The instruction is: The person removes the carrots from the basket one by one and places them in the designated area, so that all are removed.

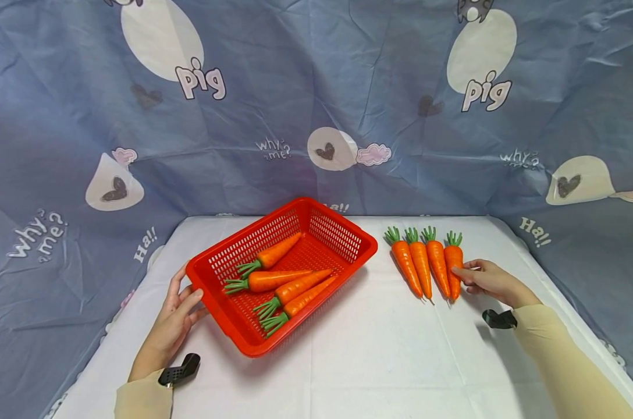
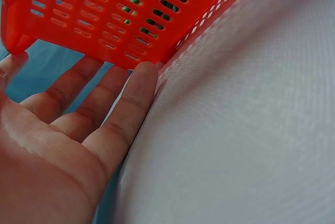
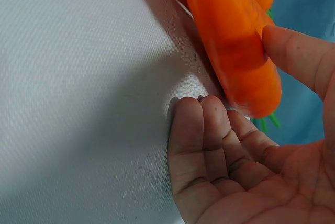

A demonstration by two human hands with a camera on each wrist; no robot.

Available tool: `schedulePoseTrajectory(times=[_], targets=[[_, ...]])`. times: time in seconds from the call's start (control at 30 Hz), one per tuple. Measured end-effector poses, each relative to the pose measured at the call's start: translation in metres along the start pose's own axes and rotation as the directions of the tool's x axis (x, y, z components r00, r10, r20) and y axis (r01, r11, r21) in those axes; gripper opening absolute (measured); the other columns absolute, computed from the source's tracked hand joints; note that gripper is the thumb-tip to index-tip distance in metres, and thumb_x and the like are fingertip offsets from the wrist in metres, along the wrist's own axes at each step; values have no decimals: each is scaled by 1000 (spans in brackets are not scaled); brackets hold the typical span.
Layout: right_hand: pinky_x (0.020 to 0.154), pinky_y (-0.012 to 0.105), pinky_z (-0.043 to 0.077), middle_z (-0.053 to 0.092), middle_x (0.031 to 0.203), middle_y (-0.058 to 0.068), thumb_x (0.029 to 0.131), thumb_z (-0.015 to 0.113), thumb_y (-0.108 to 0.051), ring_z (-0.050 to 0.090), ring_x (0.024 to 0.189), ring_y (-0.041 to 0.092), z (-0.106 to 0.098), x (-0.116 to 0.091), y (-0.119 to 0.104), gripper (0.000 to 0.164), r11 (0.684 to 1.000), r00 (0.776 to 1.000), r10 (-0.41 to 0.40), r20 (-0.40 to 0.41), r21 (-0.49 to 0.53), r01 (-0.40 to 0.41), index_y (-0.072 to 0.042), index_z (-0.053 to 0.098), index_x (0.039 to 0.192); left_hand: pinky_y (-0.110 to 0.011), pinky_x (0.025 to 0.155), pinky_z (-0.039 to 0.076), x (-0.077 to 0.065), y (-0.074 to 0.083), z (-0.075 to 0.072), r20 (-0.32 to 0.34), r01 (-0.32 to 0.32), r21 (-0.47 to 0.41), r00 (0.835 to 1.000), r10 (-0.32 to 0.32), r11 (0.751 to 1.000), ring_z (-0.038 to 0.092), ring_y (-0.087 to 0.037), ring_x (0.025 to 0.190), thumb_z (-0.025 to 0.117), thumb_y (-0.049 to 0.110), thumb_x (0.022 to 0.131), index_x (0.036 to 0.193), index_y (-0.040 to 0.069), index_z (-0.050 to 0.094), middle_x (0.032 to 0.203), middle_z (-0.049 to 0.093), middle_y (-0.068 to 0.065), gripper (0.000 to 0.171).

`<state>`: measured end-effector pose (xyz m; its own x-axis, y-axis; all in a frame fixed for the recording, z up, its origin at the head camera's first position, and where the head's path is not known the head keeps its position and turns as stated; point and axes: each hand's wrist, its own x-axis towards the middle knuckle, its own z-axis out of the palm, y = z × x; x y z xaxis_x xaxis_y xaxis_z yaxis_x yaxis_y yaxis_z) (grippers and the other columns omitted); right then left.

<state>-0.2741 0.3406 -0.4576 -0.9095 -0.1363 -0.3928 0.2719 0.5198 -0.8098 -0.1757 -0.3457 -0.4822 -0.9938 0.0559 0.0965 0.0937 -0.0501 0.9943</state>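
A red plastic basket (image 1: 342, 233) with slotted walls holds several orange carrots (image 1: 280, 282) with green tops. My left hand (image 1: 171, 323) touches its left end, thumb by the rim; in the left wrist view the fairly straight fingers (image 2: 125, 103) meet the wall's lower edge. Right of the basket, several carrots (image 1: 420, 262) lie side by side, green tops away from me. My right hand (image 1: 486, 282) is at the rightmost carrot (image 1: 453, 262). In the right wrist view its thumb touches that carrot, while the other fingertips sit low beside it, near the cloth.
White cloth (image 1: 369, 355) covers the table. Behind it and along both sides hangs a blue printed sheet (image 1: 274, 81). A black wrist camera (image 1: 179, 370) is worn on the left wrist, and another black camera (image 1: 500, 318) on the right.
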Motion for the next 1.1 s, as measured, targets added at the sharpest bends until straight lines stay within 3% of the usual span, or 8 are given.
schedulePoseTrajectory(times=[0.5,0.8,1.1], targets=[[76,20,60,56,84,-6,112,55,-35,58,73,2,1,-1,-6,57,1000,1000,-5,18,18,4,11,35,139,-24,92,63,1,0,-1,-14,15,0,1000,-15,1000,71,-3,113,52,16,113,171,35,16,143,60,14,71],[79,26,64,59,79,-7,112,55,-35,61,71,2,-1,-5,-14,55,996,999,44,19,71,-45,10,35,137,-24,93,62,0,-2,-1,-14,10,13,1000,-10,1000,71,-3,113,51,17,113,170,35,16,142,60,15,69],[82,26,61,62,89,-3,113,52,-38,63,82,6,-12,-8,-19,61,1000,1000,13,0,-26,-13,13,32,141,-25,92,63,1,-2,-2,5,-8,-8,1000,8,1000,72,-5,114,50,16,114,170,34,17,143,61,12,68]])
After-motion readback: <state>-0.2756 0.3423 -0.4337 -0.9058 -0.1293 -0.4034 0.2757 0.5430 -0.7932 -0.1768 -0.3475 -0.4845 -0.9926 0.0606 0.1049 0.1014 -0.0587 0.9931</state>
